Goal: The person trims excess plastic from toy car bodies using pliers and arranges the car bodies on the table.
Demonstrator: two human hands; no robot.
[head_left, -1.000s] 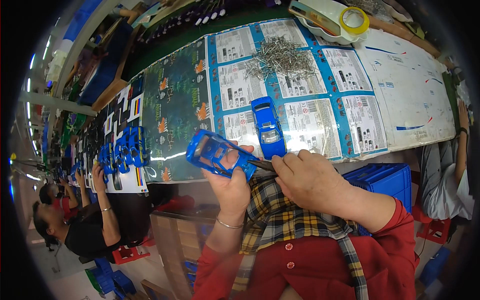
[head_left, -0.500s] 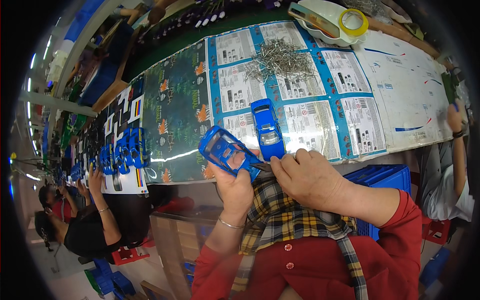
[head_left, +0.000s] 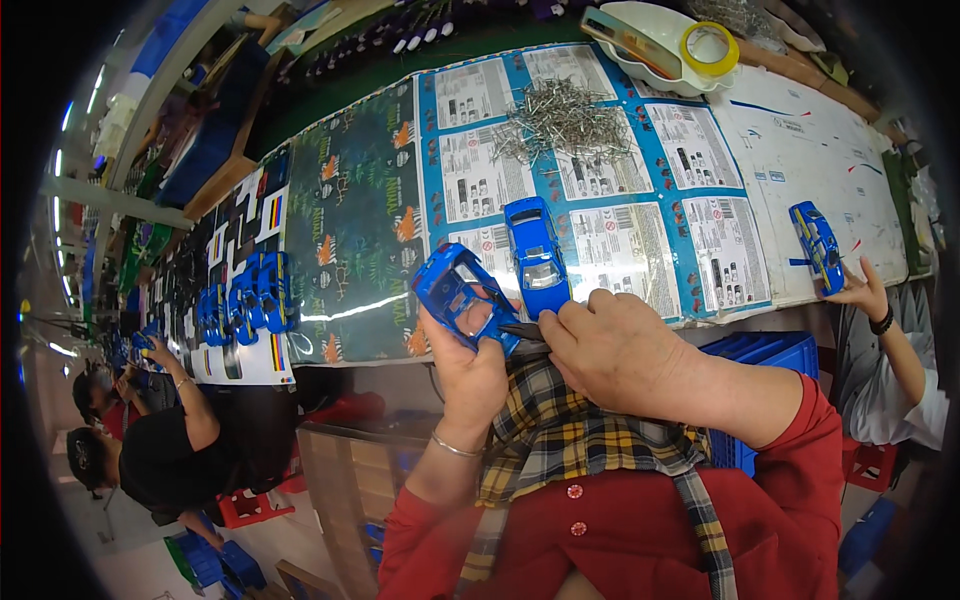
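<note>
Worktable gains another toy car; your left hand clamps the car shell, right hand the tool, work apparently unaffected.

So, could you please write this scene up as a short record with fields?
Left hand: left hand gripping a hollow blue toy car body
Right hand: right hand holding a dark pointed tool, tip at the body's near end
Beside: blue toy car on a printed sheet
Beyond: pile of thin metal pins
Far edge: white bowl, yellow tape roll
Right side: another person's hand at a second toy car
</note>
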